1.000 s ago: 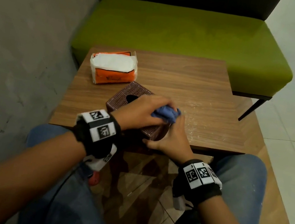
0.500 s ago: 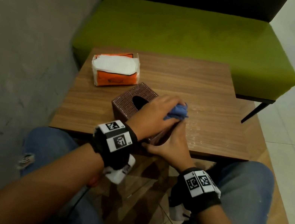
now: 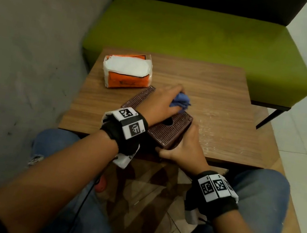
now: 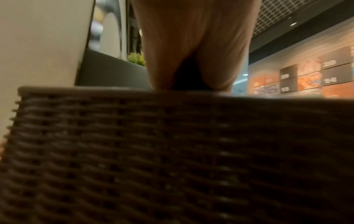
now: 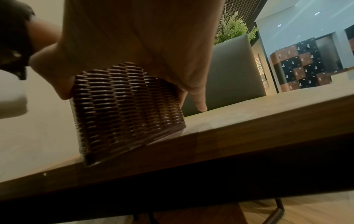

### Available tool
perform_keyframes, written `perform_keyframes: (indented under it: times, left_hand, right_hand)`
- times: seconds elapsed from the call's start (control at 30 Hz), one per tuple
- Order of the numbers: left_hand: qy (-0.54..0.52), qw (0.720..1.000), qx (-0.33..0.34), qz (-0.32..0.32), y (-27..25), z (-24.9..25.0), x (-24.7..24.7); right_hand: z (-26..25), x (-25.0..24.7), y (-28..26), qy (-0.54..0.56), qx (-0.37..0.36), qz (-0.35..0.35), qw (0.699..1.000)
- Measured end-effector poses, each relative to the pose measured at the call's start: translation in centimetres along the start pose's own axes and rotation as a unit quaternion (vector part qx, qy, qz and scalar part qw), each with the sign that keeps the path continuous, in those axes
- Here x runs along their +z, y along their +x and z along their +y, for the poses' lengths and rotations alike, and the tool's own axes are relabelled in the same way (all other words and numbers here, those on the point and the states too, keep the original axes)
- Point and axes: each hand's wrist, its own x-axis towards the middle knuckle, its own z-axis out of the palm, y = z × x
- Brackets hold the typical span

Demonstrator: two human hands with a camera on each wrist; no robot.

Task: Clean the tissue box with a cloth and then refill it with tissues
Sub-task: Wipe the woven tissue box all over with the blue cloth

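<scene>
A brown woven tissue box (image 3: pixel 168 133) stands at the near edge of the wooden table (image 3: pixel 222 83), its oval slot just showing beside my left wrist. My left hand (image 3: pixel 163 103) grips a bunched blue cloth (image 3: pixel 181 100) and presses it on the far end of the box top. My right hand (image 3: pixel 184 144) holds the box's near right corner, thumb on the front face and fingers along the right side. In the right wrist view the box (image 5: pixel 124 109) sits under my palm, and my little finger (image 5: pixel 199 100) points down at the table. The box's weave (image 4: pixel 172 151) fills the left wrist view.
An orange and white pack of tissues (image 3: pixel 127 72) lies at the table's far left. A green bench (image 3: pixel 203 39) runs behind the table, with a grey wall on the left. My knees sit under the near table edge (image 5: pixel 249 128). Pale smears mark the wood right of the box.
My left hand has slid the cloth along the box top from its near right end to its far end. My right hand has kept its hold on the near corner.
</scene>
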Motion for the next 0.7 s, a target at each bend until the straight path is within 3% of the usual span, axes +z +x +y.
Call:
perform_keyframes:
  times: [0.07, 0.2, 0.27, 0.33, 0.5, 0.6, 0.7]
  left_hand:
    - [0.011, 1.0, 0.013, 0.0, -0.5, 0.2, 0.1]
    - [-0.013, 0.985, 0.126, -0.12, -5.5, 1.4, -0.5]
    - [-0.021, 0.978, 0.14, -0.152, -7.4, 0.6, -1.9]
    - [-0.022, 0.983, 0.124, -0.136, -7.5, -0.1, -2.6]
    - [-0.016, 0.997, 0.066, -0.019, -4.5, 2.0, 0.7]
    - [-0.009, 0.997, 0.076, -0.018, -6.7, 2.7, 1.5]
    - [-0.008, 0.998, 0.059, -0.004, -9.9, 1.8, 0.2]
  right_hand:
    - [-0.1, -0.1, 0.1, -0.005, 0.011, -0.001, 1.0]
    - [0.4, -0.6, 0.5, -0.05, 0.019, -0.074, 0.996]
    - [0.5, -0.5, 0.4, -0.029, 0.038, -0.055, 0.997]
    - [0.1, -0.3, 0.1, -0.023, 0.035, -0.017, 0.999]
    - [-0.7, -0.2, -0.3, -0.039, 0.018, 0.01, 0.999]
    - [-0.3, -0.5, -0.8, -0.036, 0.05, 0.037, 0.997]
    - [-0.9, 0.5, -1.6, -0.044, 0.086, 0.108, 0.989]
